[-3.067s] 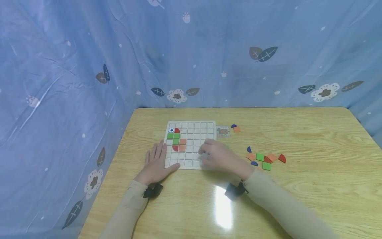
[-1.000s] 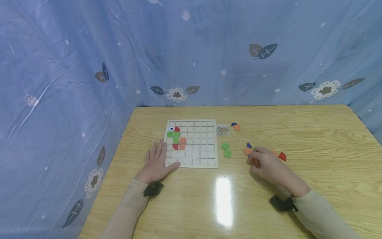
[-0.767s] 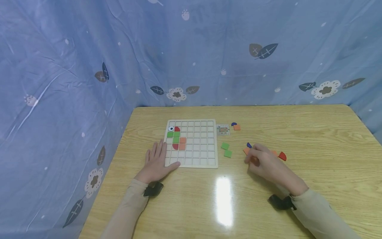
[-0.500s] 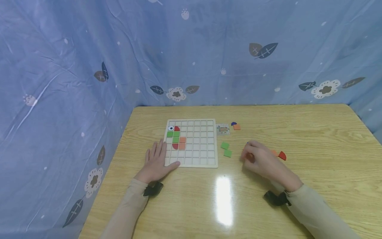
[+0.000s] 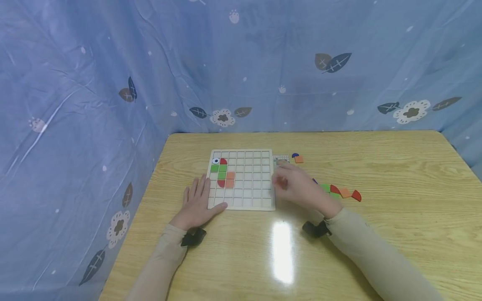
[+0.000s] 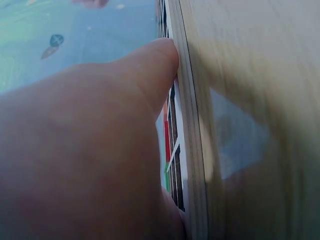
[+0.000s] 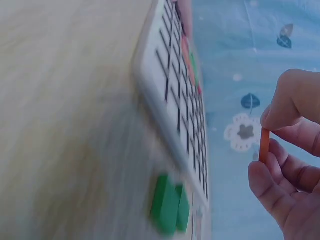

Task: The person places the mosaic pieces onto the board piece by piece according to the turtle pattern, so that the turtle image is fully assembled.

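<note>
A white square-grid board (image 5: 248, 203) lies on the table, with an eye tile (image 5: 216, 161), red quarter-round tiles (image 5: 224, 161), green squares (image 5: 222, 175) and orange squares (image 5: 230, 183) in its left cells. My left hand (image 5: 193, 207) rests flat at the board's lower left corner, fingers spread along the left side, thumb on the front edge (image 6: 192, 150). At the right edge of the board is my right hand (image 5: 297, 186), pinching a thin orange tile (image 7: 264, 145) between thumb and fingertips. Under this hand, two green tiles (image 7: 165, 205) show in the right wrist view.
Loose green, red (image 5: 356, 195), orange (image 5: 345, 192) and blue pieces lie right of the right hand. A small picture card (image 5: 284, 158), partly covered by that hand, touches the board's right side. Beyond it sit a blue half-round (image 5: 295, 155) and an orange square (image 5: 299, 159).
My right hand went from over the board to the loose pieces on the right, and has now come back left to the board's edge holding an orange tile. The left hand stays put.
</note>
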{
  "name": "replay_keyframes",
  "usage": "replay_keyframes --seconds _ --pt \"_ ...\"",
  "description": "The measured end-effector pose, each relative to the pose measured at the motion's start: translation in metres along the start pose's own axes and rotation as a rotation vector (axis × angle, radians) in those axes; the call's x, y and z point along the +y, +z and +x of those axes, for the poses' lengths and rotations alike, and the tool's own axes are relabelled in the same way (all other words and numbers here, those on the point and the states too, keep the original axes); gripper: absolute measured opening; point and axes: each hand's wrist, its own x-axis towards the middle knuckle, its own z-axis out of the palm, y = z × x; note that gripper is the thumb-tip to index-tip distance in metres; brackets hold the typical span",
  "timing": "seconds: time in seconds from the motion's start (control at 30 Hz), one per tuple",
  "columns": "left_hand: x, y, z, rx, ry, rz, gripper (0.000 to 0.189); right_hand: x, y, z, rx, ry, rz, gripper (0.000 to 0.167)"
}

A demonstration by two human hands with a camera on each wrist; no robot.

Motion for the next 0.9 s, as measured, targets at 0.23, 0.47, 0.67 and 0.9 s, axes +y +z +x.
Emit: replay_keyframes --seconds 0.23,0.47,0.67,0.9 --pt "0.001 0.000 0.000 0.006 0.002 -0.013 0.113 -0.008 0.016 0.034 -0.048 -0.005 0.011 0.005" --pt "-0.001 0.001 0.000 0.004 -0.002 -0.010 0.114 -0.018 0.038 0.057 -0.102 -0.014 0.042 0.005" --pt "-0.002 0.003 0.001 0.004 -0.003 -0.011 0.114 -0.023 0.053 0.072 -0.159 0.018 0.050 0.008" --pt "-0.001 0.001 0.001 -0.009 -0.017 -0.002 0.113 -0.024 0.061 0.094 -0.210 0.027 0.034 0.011"
